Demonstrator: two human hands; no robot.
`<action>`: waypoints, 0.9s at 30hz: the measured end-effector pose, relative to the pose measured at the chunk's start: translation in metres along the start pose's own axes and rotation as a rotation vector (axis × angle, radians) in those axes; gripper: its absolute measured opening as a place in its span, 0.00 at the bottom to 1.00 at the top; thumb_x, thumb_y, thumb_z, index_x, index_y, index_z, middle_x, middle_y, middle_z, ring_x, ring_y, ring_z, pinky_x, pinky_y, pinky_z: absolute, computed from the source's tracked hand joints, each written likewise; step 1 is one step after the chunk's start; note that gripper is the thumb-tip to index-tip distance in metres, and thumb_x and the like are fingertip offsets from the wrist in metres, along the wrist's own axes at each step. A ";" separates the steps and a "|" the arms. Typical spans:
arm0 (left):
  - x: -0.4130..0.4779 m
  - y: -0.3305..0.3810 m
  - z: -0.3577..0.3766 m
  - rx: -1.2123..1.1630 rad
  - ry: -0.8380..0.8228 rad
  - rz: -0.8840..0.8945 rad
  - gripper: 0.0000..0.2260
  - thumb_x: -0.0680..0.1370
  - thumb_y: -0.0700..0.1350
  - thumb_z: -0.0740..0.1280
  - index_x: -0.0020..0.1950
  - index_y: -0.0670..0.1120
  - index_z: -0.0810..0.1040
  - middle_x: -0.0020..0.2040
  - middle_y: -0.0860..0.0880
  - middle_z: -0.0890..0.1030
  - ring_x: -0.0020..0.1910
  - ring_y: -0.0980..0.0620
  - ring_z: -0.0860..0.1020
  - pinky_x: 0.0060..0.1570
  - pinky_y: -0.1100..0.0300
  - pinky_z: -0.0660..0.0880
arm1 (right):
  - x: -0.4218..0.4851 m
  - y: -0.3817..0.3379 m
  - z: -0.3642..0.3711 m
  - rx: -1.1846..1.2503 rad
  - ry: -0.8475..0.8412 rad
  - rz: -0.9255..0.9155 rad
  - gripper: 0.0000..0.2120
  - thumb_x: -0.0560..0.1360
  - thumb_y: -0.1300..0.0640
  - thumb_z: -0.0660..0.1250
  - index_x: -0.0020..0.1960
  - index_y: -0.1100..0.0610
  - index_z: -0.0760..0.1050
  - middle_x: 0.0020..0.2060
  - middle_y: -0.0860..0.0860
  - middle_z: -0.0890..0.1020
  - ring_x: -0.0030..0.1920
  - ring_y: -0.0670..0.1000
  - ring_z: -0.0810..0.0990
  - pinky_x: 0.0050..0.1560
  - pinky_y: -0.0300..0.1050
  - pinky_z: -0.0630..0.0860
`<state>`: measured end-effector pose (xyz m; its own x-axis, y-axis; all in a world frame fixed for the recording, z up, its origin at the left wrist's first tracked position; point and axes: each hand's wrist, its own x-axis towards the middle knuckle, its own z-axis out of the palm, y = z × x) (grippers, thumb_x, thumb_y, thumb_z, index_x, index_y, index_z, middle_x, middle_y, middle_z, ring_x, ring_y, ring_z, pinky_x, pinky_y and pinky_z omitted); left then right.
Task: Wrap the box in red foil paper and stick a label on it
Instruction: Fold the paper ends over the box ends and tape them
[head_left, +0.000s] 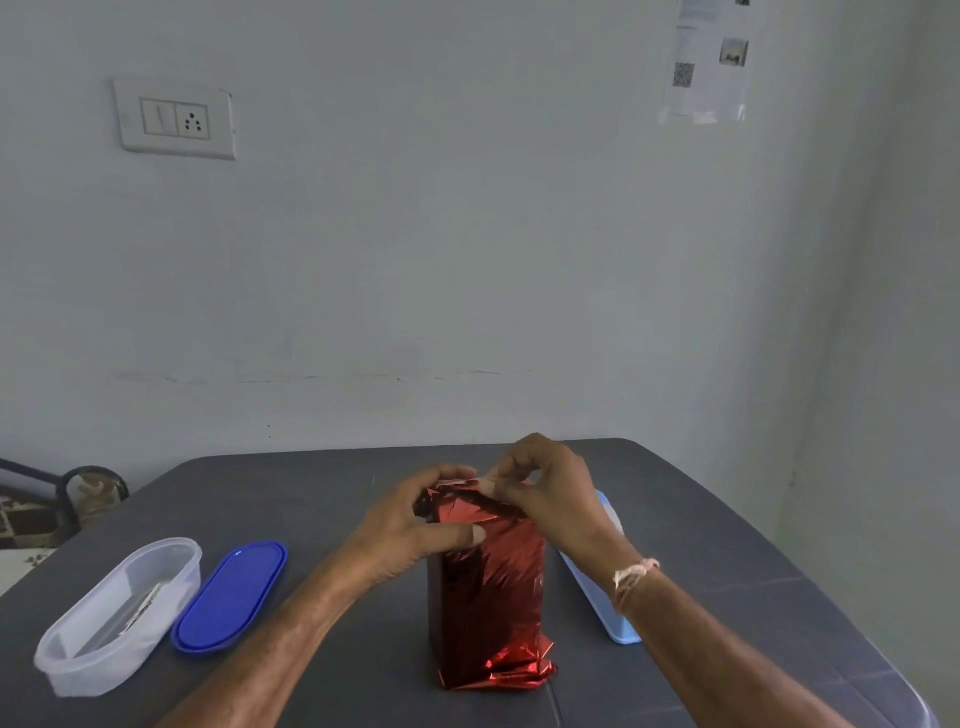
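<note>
top fold under way: foil (470, 501) pinched atop the box (488, 597) by right hand (545, 496), box gripped at 9 o'clock by left hand (415, 525); sealing likely next.

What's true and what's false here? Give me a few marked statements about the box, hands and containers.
The foil-wrapped box stands upright on the table. True.
The blue lid covers the clear container. False: the blue lid lies beside the clear container.
The left hand and right hand are both at the box's top. True.
The light blue container lies left of the box. False: the light blue container lies right of it.
</note>
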<state>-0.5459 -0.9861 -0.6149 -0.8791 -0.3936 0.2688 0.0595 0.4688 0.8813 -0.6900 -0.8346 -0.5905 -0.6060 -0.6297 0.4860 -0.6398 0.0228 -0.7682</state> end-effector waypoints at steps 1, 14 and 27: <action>0.000 -0.001 0.001 -0.009 0.006 0.011 0.26 0.68 0.50 0.81 0.65 0.59 0.79 0.59 0.55 0.84 0.58 0.54 0.83 0.63 0.47 0.79 | -0.003 0.003 0.001 0.000 0.015 -0.011 0.08 0.68 0.56 0.82 0.39 0.53 0.83 0.41 0.47 0.84 0.44 0.43 0.81 0.45 0.32 0.75; 0.000 -0.011 0.006 -0.073 0.019 0.083 0.19 0.71 0.43 0.80 0.60 0.54 0.84 0.56 0.52 0.86 0.56 0.54 0.83 0.58 0.59 0.77 | -0.018 0.006 0.004 0.026 0.025 -0.072 0.07 0.69 0.57 0.82 0.38 0.54 0.84 0.42 0.46 0.83 0.42 0.39 0.80 0.42 0.27 0.71; 0.003 -0.017 0.006 -0.029 0.063 0.103 0.15 0.70 0.48 0.80 0.55 0.60 0.85 0.69 0.67 0.73 0.62 0.70 0.75 0.58 0.63 0.71 | -0.033 0.026 -0.009 0.030 0.040 -0.138 0.16 0.70 0.58 0.81 0.56 0.49 0.83 0.55 0.41 0.81 0.57 0.44 0.81 0.56 0.31 0.75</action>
<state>-0.5522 -0.9908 -0.6312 -0.8364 -0.3939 0.3811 0.1618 0.4868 0.8584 -0.6911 -0.8069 -0.6228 -0.5319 -0.5936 0.6039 -0.7046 -0.0854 -0.7045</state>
